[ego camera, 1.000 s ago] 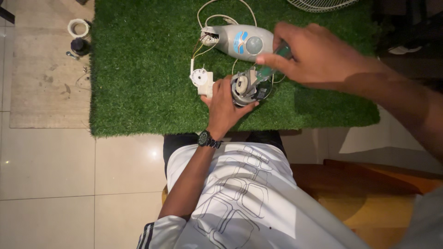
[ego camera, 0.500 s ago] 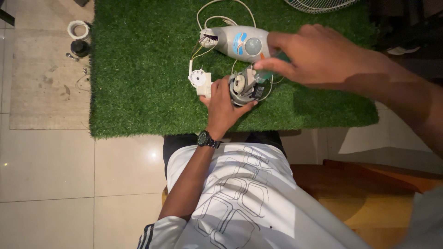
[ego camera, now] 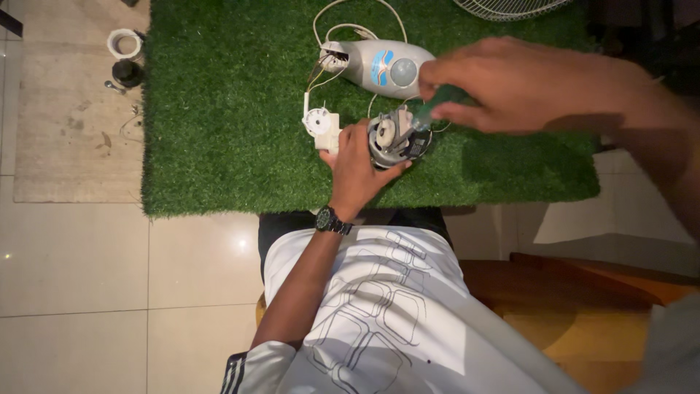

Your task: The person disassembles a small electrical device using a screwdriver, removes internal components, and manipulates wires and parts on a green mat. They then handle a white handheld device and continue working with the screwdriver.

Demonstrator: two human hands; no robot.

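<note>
On the green turf mat (ego camera: 240, 131), the left hand (ego camera: 357, 171) kept a closed grip around the small motor (ego camera: 397, 138), while the right hand (ego camera: 510, 84) pinched a green-handled screwdriver (ego camera: 437, 102) against it, just below the grey housing (ego camera: 383, 67).

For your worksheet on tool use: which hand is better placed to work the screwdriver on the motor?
Right. The right hand already grips the green-handled screwdriver, its tip at the small motor. The left hand is wrapped around the motor, steadying it on the green turf mat.
</note>
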